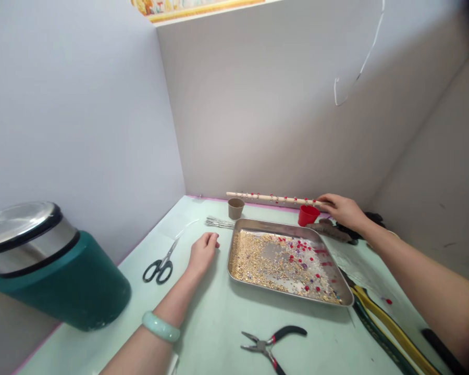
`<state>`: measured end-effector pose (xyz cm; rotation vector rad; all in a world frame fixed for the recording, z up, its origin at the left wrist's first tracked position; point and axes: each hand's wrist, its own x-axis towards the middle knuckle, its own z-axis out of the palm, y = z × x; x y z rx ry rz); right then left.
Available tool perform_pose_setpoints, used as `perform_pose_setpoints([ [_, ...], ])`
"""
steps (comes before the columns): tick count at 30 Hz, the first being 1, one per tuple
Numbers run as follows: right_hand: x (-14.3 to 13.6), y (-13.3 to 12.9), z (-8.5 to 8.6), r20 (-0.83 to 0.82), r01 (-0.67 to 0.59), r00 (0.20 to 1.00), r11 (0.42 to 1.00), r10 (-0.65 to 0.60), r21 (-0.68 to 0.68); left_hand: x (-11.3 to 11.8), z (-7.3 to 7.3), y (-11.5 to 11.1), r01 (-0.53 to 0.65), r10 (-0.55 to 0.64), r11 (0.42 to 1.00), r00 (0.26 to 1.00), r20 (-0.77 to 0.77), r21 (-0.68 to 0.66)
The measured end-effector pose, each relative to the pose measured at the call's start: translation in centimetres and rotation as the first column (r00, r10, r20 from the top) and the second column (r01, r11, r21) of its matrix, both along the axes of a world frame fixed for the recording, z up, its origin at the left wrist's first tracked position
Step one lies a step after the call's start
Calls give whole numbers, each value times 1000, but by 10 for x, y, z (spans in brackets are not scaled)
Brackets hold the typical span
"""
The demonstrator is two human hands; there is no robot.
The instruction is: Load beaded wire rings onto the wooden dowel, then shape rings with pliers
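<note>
At the back of the table, my right hand (342,211) grips the right end of a thin wooden stick (264,197). Small loops with red and pale beads sit along the stick. My left hand (203,254) rests on the table left of a metal tray (281,297), its fingers curled closed. A reddish spot shows at its fingertips, too small to name. Gold, clear and red beads (254,260) lie spread in the tray. Behind it stand a brown cup (236,209) and a red cup (308,214), the red one just below the stick.
Scissors (163,265) and a bundle of thin wires (219,223) lie on the left. Small pliers (263,345) lie in front, open-jawed. A yellow-and-green-handled tool (383,323) lies at right. A large green canister (66,281) stands at left. White wire (371,47) hangs before the back wall.
</note>
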<state>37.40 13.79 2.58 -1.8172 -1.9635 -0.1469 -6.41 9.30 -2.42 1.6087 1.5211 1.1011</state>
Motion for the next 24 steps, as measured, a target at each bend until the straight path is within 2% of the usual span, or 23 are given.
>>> perform_pose_setpoints([
  [8, 5, 8, -13, -24, -21, 1000, 999, 20, -46, -1, -3, 2, 9, -9, 1000, 1000, -30, 14],
  [24, 4, 14, -17, 8, -63, 998, 995, 64, -78, -1, -2, 1, 17, -16, 1000, 998, -52, 8],
])
